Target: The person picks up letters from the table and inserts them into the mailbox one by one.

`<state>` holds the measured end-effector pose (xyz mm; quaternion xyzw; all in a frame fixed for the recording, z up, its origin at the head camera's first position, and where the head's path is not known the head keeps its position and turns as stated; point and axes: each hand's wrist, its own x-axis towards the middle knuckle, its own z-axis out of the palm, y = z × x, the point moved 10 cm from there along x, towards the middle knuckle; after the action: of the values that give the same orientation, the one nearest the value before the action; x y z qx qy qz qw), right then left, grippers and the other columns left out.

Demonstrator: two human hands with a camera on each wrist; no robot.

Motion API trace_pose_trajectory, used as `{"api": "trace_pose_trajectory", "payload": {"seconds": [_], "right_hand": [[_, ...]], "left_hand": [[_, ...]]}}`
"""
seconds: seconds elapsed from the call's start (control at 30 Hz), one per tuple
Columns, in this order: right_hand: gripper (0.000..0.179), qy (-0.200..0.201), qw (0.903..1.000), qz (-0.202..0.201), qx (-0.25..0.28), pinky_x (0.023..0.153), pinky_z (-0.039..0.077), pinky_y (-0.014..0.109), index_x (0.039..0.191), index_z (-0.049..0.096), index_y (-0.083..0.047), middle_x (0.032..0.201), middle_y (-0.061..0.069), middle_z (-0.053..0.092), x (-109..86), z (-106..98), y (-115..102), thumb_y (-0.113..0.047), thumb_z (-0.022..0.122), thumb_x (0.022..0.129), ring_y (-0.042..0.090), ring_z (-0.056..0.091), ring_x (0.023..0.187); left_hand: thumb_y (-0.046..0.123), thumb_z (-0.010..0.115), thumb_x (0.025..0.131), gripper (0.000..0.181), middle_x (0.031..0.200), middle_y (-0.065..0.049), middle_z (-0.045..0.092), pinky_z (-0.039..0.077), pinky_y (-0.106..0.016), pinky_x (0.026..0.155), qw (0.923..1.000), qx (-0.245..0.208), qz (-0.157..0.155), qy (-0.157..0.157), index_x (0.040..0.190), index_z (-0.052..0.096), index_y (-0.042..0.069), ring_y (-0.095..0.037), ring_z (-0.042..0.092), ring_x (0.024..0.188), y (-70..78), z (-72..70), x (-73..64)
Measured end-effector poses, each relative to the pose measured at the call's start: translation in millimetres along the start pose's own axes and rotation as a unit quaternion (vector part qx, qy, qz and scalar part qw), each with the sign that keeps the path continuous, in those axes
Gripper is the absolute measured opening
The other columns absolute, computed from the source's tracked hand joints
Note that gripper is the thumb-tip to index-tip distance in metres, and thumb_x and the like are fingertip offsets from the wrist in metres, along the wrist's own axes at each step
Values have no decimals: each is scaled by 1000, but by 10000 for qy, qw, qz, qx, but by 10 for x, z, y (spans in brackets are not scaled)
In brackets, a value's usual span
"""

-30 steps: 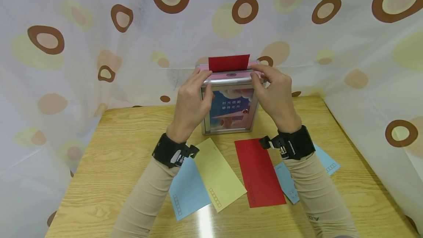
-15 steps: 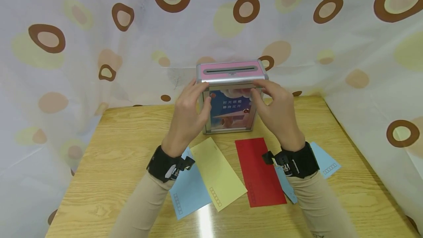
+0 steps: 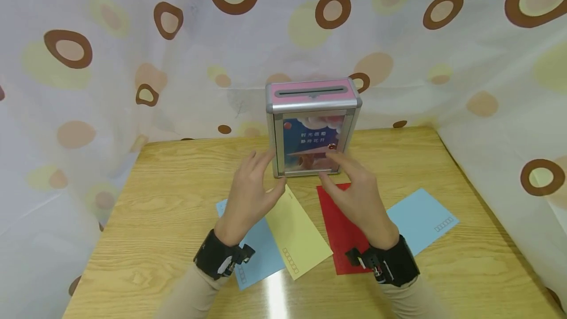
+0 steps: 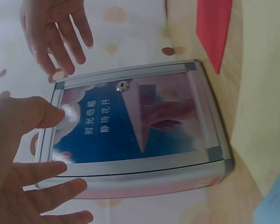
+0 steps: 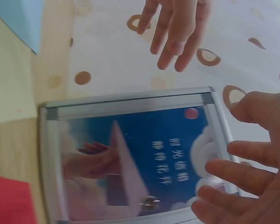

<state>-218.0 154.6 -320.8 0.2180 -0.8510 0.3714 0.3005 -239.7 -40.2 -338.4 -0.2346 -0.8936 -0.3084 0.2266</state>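
A pink letter box with silver edges stands upright at the back of the table, a slot in its top and a picture panel with a small lock on its front. My left hand, fingers spread and holding nothing, is in front of the box's lower left side. Opposite it, my right hand hangs with relaxed fingers before the lower right, over a red envelope that it partly covers. Below the left hand lie a yellow envelope and a blue envelope, the yellow overlapping the blue.
Another blue envelope lies at the right, partly behind the right wrist. The wooden table reaches back to a patterned curtain, which also hangs along both sides. Both wrists wear black camera straps.
A red envelope that stuck out of the slot a second ago has gone down out of sight into the box. Both hands have drawn back from the top, down toward the table.
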Motion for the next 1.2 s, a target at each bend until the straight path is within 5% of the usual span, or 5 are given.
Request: {"api": "trace_pose_trajectory", "payload": {"seconds": [0.27, 0.43, 0.7, 0.9, 1.2], "right_hand": [[45, -414, 9951, 880, 184, 94, 52, 52, 126, 63, -6, 124, 13, 65, -449, 328, 149, -23, 74, 86, 26, 58, 117], [48, -538, 9886, 1382, 243, 95, 51, 49, 128, 62, -10, 126, 8, 65, -663, 412, 199, -27, 75, 86, 23, 57, 118], [45, -447, 9875, 1501, 197, 91, 54, 48, 125, 64, -9, 122, 8, 68, -877, 415, 255, -21, 77, 83, 23, 60, 114], [41, -449, 9861, 1596, 84, 89, 54, 51, 122, 66, -8, 120, 8, 68, -992, 365, 314, -19, 76, 83, 24, 61, 112], [42, -482, 9857, 1612, -82, 85, 56, 52, 121, 66, -7, 118, 11, 69, -1146, 259, 407, -16, 77, 82, 27, 63, 108]], "left_hand": [[32, 70, 88, 61, 135, -19, 55, 35, -60, 107, 9932, 214, -877, -731, 137, 51, 3, -44, 38, 132, -474, 243, -370], [24, 68, 90, 54, 133, -24, 53, 44, -61, 97, 9864, 396, -1378, -806, 135, 51, -1, -43, 45, 125, -844, 212, -611], [24, 67, 89, 57, 134, -32, 48, 44, -61, 97, 9640, 470, -2370, -1110, 134, 50, -7, -46, 44, 124, -1371, 173, -958], [25, 68, 88, 60, 133, -36, 47, 45, -62, 95, 9502, 700, -2704, -1380, 131, 50, -13, -51, 46, 119, -1551, 196, -1093], [22, 71, 87, 60, 136, -33, 47, 46, -62, 94, 9364, 741, -2913, -1810, 135, 49, -8, -48, 46, 121, -1607, 319, -1144]]}}
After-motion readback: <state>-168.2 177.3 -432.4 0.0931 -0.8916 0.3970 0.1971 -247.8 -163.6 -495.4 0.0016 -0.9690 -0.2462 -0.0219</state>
